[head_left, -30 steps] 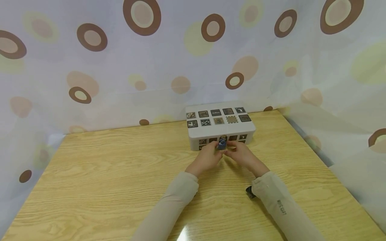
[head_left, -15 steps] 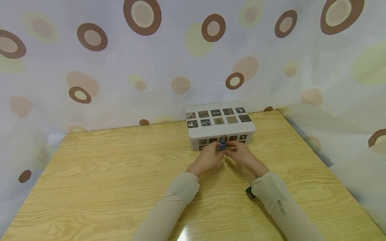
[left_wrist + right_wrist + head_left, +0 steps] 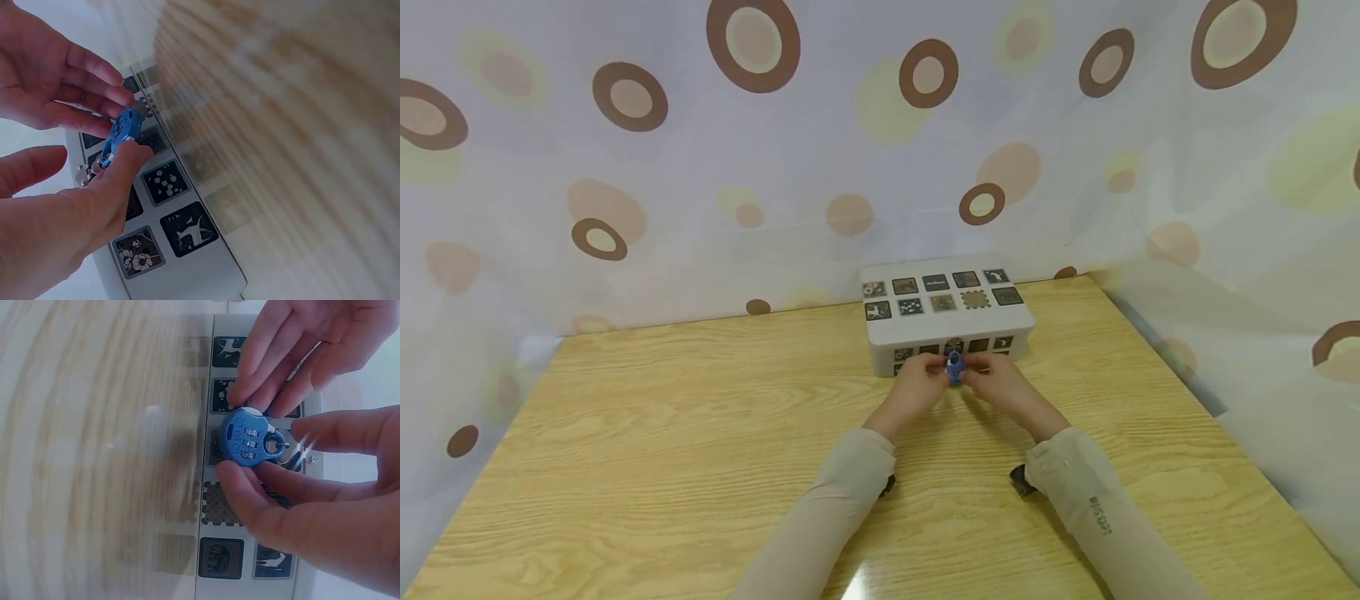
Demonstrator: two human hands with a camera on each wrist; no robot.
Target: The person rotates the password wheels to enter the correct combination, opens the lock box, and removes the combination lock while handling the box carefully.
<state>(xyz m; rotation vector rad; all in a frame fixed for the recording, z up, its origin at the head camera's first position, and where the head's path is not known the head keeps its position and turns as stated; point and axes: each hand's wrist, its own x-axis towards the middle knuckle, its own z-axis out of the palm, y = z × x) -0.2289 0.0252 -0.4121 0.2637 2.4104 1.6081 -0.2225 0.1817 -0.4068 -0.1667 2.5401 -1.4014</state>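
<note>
A small blue combination padlock (image 3: 244, 437) with number dials hangs from a metal loop (image 3: 284, 445) on the front of a white box (image 3: 951, 325). In the head view, my left hand (image 3: 917, 385) and my right hand (image 3: 1000, 385) meet at the padlock (image 3: 955, 367) from either side. My right thumb and fingers pinch its edge in the right wrist view. The left fingertips grip the opposite edge; in the left wrist view, the left forefinger (image 3: 131, 156) lies against the blue body. Part of the shackle is hidden by fingers in the left wrist view.
Square animal and flower pictures cover the box's lid and front. The box stands on a wood-grain table (image 3: 700, 417) against a dotted curtain (image 3: 805, 167). Another curtain side (image 3: 1247, 250) runs along the table's right edge. Dark wrist devices (image 3: 1022, 481) show at the sleeves.
The padlock has tipped, its blue body now lower and its shackle loop showing in the head view. The fingertips have shifted slightly around it; the box stays in place.
</note>
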